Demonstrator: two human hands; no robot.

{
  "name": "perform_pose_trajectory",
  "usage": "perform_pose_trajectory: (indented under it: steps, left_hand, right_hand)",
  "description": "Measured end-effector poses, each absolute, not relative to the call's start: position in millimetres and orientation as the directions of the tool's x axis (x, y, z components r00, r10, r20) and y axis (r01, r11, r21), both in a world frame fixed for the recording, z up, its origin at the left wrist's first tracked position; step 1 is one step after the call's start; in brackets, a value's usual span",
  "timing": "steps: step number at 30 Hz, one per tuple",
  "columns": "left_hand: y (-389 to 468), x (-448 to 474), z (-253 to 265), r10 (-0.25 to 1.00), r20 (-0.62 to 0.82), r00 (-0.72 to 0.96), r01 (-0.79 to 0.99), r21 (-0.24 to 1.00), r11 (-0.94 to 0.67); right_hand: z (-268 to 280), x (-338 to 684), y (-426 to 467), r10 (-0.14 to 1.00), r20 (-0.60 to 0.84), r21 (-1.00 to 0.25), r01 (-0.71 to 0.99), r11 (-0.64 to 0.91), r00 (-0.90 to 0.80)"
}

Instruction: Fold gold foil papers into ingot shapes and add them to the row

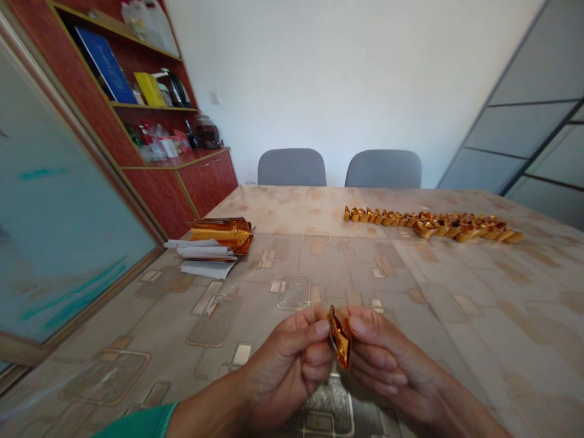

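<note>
A shiny gold foil paper ingot (340,342) is held upright above the near part of the table. My left hand (292,356) pinches its left side between thumb and fingers. From the other side my right hand (387,356) grips it, thumb on the upper right edge. The fingers partly cover the ingot, so its far face is hidden. On the far right of the table, rows of similar folded gold ingots (438,224) stand close together. A stack of gold foil sheets (219,234), with grey-white backs (207,267), lies at the left.
The table (283,210) has a patterned cover. Two grey chairs (292,167) stand behind its far edge, near a white wall. At the left are a red-brown shelf cabinet (205,176) with bottles and boxes, and a frosted glass panel (68,182).
</note>
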State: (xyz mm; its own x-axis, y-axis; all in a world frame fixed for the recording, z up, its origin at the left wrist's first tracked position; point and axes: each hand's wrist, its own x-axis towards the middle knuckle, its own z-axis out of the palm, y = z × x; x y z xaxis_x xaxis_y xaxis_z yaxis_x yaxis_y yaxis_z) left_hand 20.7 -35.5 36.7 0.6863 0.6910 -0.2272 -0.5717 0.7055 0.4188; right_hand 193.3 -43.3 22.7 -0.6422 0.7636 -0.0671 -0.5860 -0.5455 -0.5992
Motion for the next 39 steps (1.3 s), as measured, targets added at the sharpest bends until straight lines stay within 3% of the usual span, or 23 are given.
perform_pose_trajectory:
  steps: [3, 9, 24, 39]
  left_hand:
    - [-35, 20, 35, 0.716, -0.234, 0.658, -0.601, 0.41, 0.686]
    - [-33, 20, 27, 0.788, -0.244, 0.565, -0.627, 0.493, 0.603]
    - [-35, 28, 34, 0.869, -0.296, 0.396, -0.393, 0.801, 0.452]
    - [-29, 25, 34, 0.829, -0.381, 0.41, -0.37, 0.761, 0.533]
  right_hand:
    - [22, 192, -43, 0.777, -0.047, -0.583, -0.615, -0.531, -0.627]
    - [18, 191, -43, 0.824, -0.07, -0.693, -0.567, -0.446, -0.562]
    - [17, 190, -41, 0.837, -0.192, -0.692, -0.534, -0.485, -0.511]
    - [10, 190, -38, 0.807, -0.216, -0.679, -0.51, -0.529, -0.549]
